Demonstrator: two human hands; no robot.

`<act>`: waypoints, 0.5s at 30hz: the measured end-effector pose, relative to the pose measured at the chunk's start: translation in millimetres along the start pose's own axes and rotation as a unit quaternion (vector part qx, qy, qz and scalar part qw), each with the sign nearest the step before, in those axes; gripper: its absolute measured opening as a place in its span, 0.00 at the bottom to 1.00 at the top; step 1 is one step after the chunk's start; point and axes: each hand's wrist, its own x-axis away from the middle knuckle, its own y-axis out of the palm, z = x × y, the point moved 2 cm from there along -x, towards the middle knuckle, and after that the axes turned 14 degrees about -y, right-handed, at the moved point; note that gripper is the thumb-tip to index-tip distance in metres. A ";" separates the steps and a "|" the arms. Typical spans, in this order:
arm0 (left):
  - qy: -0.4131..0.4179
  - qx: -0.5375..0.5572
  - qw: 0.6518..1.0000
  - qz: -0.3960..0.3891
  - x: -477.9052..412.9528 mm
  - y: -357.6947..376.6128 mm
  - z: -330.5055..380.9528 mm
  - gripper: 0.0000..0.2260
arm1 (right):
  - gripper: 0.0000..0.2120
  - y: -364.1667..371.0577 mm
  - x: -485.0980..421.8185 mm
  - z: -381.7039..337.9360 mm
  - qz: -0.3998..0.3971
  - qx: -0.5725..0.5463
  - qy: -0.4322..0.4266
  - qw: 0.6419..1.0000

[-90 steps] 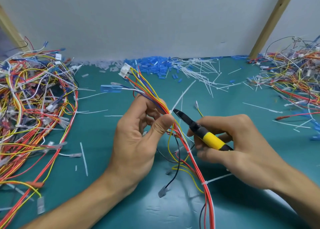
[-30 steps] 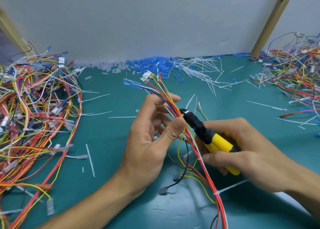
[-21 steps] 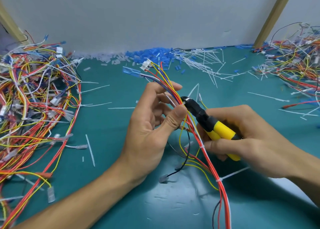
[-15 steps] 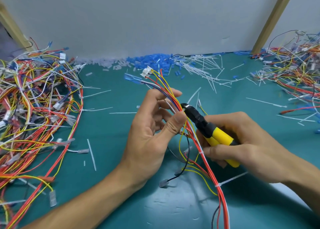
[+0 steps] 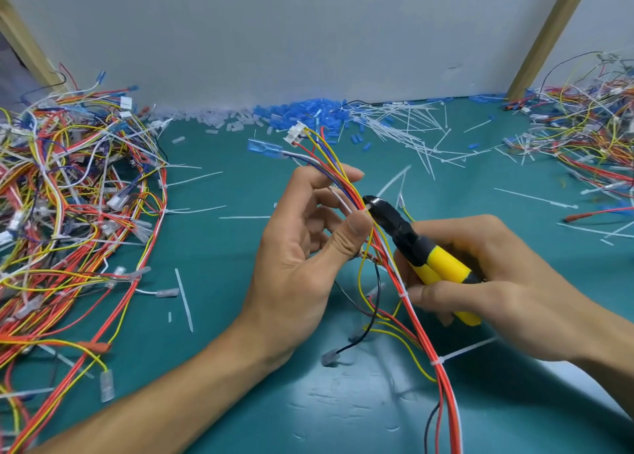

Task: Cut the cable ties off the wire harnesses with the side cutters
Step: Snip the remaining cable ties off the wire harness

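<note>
Two hands on one wire harness [image 5: 447, 402] at centre of surface [image 5: 223, 265]. Tip of side cutters [image 5: 410, 242], clear of bundle three seconds ago, now sits on cable tie [image 5: 367, 207] beside left thumb: cut looks imminent. Grip: left hand [image 5: 295, 258] pinches wires, right hand [image 5: 497, 282] grips yellow handles. At 5 o'clock second tie [image 5: 436, 362] waits. No containers visible; cut ties [image 5: 404, 127] heaped at 12 o'clock.
</note>
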 end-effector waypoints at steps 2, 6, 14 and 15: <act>0.000 -0.005 1.000 0.001 -0.2 0.2 -0.2 0.13 | 0.05 1.0 0.1 0.4 -0.002 -0.010 0.000 1.000; 0.000 0.000 1.000 0.003 -0.7 0.1 0.3 0.13 | 0.04 0.4 1.0 0.9 0.014 0.004 -0.001 1.000; -0.002 -0.002 1.000 0.004 -0.2 0.5 0.9 0.12 | 0.04 1.2 1.0 1.6 0.019 0.018 0.004 1.000; -0.002 -0.003 1.000 0.004 -0.4 0.6 0.8 0.12 | 0.05 1.5 1.1 1.9 0.016 0.015 0.005 1.000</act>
